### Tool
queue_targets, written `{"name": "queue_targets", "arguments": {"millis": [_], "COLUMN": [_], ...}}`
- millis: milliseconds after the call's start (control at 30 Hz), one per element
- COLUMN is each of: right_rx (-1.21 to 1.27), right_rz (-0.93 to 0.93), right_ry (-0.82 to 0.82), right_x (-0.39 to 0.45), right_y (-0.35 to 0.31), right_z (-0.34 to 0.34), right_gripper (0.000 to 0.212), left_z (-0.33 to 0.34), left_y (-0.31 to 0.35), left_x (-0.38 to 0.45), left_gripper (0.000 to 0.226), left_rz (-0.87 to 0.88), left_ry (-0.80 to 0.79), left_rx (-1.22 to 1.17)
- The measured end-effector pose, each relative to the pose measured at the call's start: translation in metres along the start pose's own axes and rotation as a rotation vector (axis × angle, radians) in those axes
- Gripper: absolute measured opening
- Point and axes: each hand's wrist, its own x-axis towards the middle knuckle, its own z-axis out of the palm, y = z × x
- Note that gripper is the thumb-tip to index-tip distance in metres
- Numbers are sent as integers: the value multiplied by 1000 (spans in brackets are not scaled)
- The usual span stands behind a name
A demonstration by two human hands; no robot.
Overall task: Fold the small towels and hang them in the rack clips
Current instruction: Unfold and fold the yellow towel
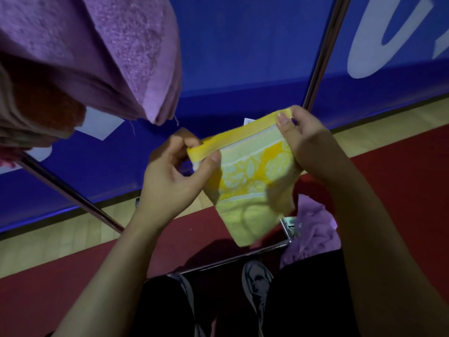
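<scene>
— Any writing you can read from your end?

— Only fragments. At two o'clock the blue banner (243,57) carries large white lettering (388,37), cut off by the frame edge; I see a rounded shape like a "U" or "0" and cannot tell which. A small white tag (247,121) peeks over the top edge of the yellow towel (252,176), too small to read. Pale paper-like patches (102,126) lie against the banner at nine o'clock; no print shows on them.

— What is hidden?

— I see no rack clips. Purple towels (97,52) hang at eleven o'clock, their upper parts running out of the picture, with a reddish-brown towel (48,105) tucked beneath them. Metal rack bars (73,193) cross at eight o'clock and one o'clock. Another purple towel (313,229) lies crumpled at five o'clock, partly behind my right forearm. A shoe (257,280) shows at six o'clock, dim.

— And the towel itself?

— It sits at centre, held up in the air, folded small. Pale yellow terry, a deep-yellow band with pale leaf shapes across the middle, a bright yellow hem along the top.

— Your grip?

— My left hand (175,176) pinches the top left corner between thumb and forefinger, other fingers curled loosely. My right hand (306,142) pinches the top right corner, thumb on the near face, fingers closed behind.
</scene>
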Motion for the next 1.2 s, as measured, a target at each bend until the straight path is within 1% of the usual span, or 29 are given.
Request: {"name": "queue_targets", "arguments": {"millis": [67, 100, 133, 200, 300, 400, 567, 667, 700, 733, 800, 833, 900, 967, 1033, 1067, 1100, 1200], "right_rx": [4, 15, 24, 44, 90, 192, 464, 575, 607, 647, 735, 771, 833, 884, 945, 974, 992, 1020], "right_rz": [-35, -48, -58, -75, -64, 15, 190, 266, 283, 300, 337, 347, 369, 411, 477, 501, 521, 577], "right_ry": [-16, -26, -32, -24, 9, 15, -77, -88, -91, -90, -62, -34, 34, 105, 125, 129, 129, 119], "right_x": [-2, -2, -2, -4, -4, -4, -6, -5, -4, -4, -2, 0, 4, 9, 11, 11, 10, 10], "right_y": [-3, -2, -2, -3, -7, -8, -12, -15, -16, -17, -17, -17, -14, -9, -3, 0, 1, 1], "right_z": [1, 2, 3, 3, 5, 6, 7, 7, 7, 8, 8, 9, 7, 5, 3, 2, 1, 2], "right_gripper": [35, 34, 33, 34, 34, 39, 48, 42, 39, 38, 37, 35, 35, 42, 53, 56, 56, 51], "left_z": [-5, -6, -7, -8, -1, 4, 5, 7, 8, 8, 11, 12, 15, 17, 21, 23, 25, 28], "left_y": [-2, -3, -5, -8, -7, -2, 5, 3, 3, 4, 6, 6, 4, 2, 3, 4, 6, 11], "left_x": [0, 0, 0, 0, -1, -1, 0, 5, 6, 6, 5, 2, -4, -9, -13, -14, -15, -14], "left_gripper": [34, 38, 40, 37, 28, 33, 41, 42, 43, 45, 52, 53, 42, 27, 22, 23, 25, 40], "left_rz": [135, 174, 187, 146, -31, -200, -362, -433, -477, -540, -666, -694, -715, -734, -761, -774, -785, -831], "left_ry": [-30, -59, -76, -45, 39, 63, 83, 133, 121, 69, -157, -292, -501, -599, -617, -595, -551, -407], "left_rx": [195, 277, 324, 326, 158, -95, -291, -405, -440, -498, -644, -657, -611, -627, -698, -736, -780, -944]}}
